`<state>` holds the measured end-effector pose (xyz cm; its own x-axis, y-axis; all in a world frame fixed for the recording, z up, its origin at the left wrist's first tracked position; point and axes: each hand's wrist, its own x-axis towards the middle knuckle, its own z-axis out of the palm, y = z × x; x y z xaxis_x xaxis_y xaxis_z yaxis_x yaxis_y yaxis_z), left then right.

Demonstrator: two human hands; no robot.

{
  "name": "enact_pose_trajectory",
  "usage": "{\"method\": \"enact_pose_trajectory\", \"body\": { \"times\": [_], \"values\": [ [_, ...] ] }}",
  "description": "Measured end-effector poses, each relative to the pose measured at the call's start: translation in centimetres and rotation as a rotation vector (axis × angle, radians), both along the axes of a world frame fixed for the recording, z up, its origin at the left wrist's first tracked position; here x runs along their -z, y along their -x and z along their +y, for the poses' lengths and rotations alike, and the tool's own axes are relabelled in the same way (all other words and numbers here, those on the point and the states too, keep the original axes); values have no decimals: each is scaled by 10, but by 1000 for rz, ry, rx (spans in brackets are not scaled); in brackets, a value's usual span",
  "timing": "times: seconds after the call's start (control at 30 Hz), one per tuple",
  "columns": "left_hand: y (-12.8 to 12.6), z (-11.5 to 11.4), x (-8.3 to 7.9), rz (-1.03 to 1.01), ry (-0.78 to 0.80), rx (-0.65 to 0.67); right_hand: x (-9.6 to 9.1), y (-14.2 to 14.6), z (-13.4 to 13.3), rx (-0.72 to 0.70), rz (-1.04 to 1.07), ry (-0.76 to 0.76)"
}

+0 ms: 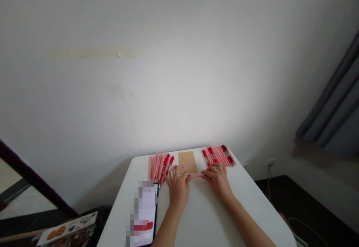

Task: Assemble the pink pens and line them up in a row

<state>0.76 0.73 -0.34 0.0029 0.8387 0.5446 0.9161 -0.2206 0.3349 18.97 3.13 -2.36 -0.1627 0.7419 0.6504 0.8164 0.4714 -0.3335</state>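
Both my hands rest on a white table and hold one pink pen between them. My left hand pinches its left end, my right hand grips its right end. Left of my hands a bunch of pink and red pens lies in a row. Another row of pink and red pens lies at the far right. A small brown cardboard box sits between the two rows, just beyond the held pen.
A phone or tablet with a blurred screen lies at the table's near left. A white wall stands right behind the table. A dark curtain hangs at the right. A printed box lies on the floor at the left.
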Motion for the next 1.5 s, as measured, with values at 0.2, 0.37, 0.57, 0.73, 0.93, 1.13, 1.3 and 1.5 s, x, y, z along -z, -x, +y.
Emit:
{"method": "enact_pose_trajectory", "body": {
  "times": [0.2, 0.37, 0.57, 0.73, 0.93, 1.13, 1.3, 1.5],
  "values": [
    [-1, 1, -1, 8, -1, -49, 1, -2, 1, -27, 32, -12],
    [0, 0, 0, -19, 4, -40, 3, -2, 1, -28, 57, -26],
    [2, 0, 0, -64, 1, 8, 4, -3, 3, -18, 53, -37],
    [1, 1, 1, -56, -5, 2, 3, -2, 2, -26, 52, -45],
    [1, 1, 1, -35, -5, -20, 3, -3, 2, -25, 40, -38],
    [2, 1, -1, -31, -14, -22, 6, -4, 4, -28, 38, -37],
    [2, 0, -4, -87, -14, 11, 5, -4, 3, -20, 42, -24],
    [2, 0, -1, -86, -14, 29, 5, -4, 3, -20, 41, -16]
  ]
}}
